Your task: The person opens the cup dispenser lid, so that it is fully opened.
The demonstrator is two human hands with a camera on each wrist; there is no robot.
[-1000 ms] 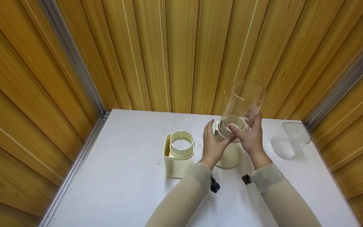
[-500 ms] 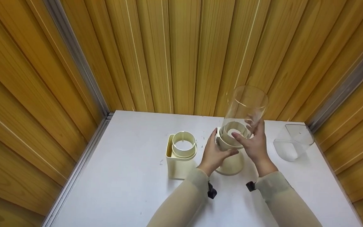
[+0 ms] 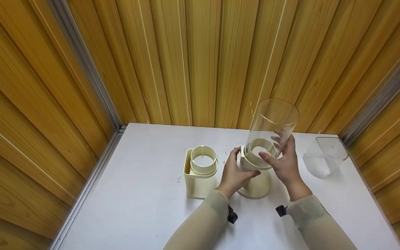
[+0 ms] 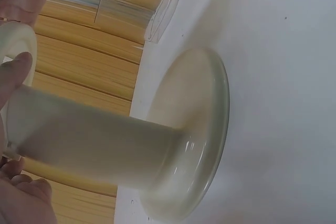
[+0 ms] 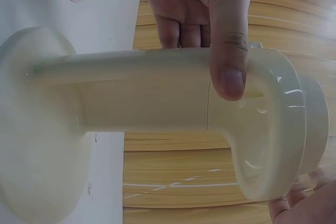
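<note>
My left hand point(image 3: 235, 173) grips the head of a cream stand point(image 3: 258, 187) in the head view, its thumb laid across the front below the ring. The stand has a thick column and a wide round base. A clear cylinder point(image 3: 277, 116) rises from the ring-shaped top, its lower end overlapping the cream collar point(image 3: 259, 147). On the cylinder's right side my right hand point(image 3: 285, 166) holds its lower part, thumb in front and fingers behind. The right wrist view shows the left thumb point(image 5: 231, 77) over the stand's neck point(image 5: 215, 103). Part of the right hand point(image 5: 307, 205) appears below the head there.
To the left stands a cream container point(image 3: 200, 184) with a raised ring on top. A clear open container point(image 3: 325, 158) sits at the right back of the white table point(image 3: 134, 208). Wood-look panels point(image 3: 200, 62) close in the back and sides.
The stand and cylinder have shifted slightly toward me, with both hands moving along. The right thumb has moved a little on the cylinder. The two other containers have stayed in place.
</note>
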